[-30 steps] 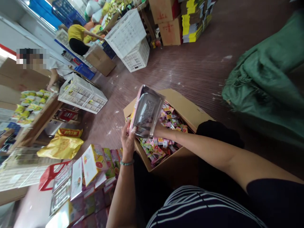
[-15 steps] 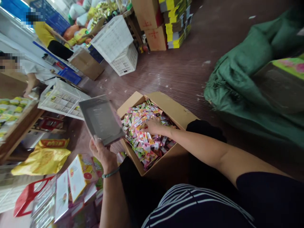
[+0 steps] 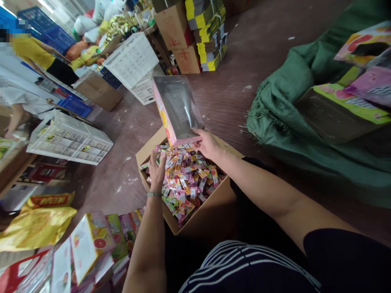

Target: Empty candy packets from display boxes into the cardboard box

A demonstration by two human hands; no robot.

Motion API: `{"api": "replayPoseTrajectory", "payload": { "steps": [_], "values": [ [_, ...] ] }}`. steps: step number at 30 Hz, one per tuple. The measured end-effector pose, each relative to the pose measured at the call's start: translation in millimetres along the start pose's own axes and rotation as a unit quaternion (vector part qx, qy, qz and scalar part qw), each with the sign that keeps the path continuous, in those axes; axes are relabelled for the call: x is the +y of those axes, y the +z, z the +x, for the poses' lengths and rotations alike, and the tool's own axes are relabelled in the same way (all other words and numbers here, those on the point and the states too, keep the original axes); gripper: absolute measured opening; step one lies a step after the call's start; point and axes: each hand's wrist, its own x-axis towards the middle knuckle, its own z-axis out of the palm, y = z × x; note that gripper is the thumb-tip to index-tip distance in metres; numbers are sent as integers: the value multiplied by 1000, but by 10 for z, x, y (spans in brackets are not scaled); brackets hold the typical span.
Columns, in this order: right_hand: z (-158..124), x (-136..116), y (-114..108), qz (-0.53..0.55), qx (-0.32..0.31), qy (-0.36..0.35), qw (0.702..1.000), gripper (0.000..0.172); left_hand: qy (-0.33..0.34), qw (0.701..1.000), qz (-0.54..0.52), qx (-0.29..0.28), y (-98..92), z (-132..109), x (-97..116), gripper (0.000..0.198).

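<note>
Box in right hand, above sachets

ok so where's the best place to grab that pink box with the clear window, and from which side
Grip the pink box at its lower edge, from the right, much as the right hand does now. It stands tilted on end above the carton of sweets, so that narrow pink edge probably gives firmer purchase than the thin clear window. The left hand rests on the sweets and could steady the left side.
</note>
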Motion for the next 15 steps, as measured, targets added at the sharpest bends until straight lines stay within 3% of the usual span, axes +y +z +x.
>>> {"api": "replayPoseTrajectory", "payload": {
  "steps": [3,6,8,11,13,15],
  "values": [
    [39,-249,-98,41,28,-10,999,25,-107,986,119,-41,403,72,-221,72],
    [54,-406,-222,32,28,-17,999,28,-134,968,201,-64,993,-251,-354,88],
    [76,-466,-299,12,23,-50,998,29,-85,953,274,-98,1373,-541,-352,89],
    [104,-514,-379,-24,21,-103,994,30,36,931,301,-206,1784,-852,-259,76],
    [99,-528,-396,-43,20,-121,991,31,71,920,289,-255,1898,-925,-199,72],
    [72,-534,-387,-51,17,-128,990,32,74,915,274,-285,1867,-899,-167,72]
  ]
}}
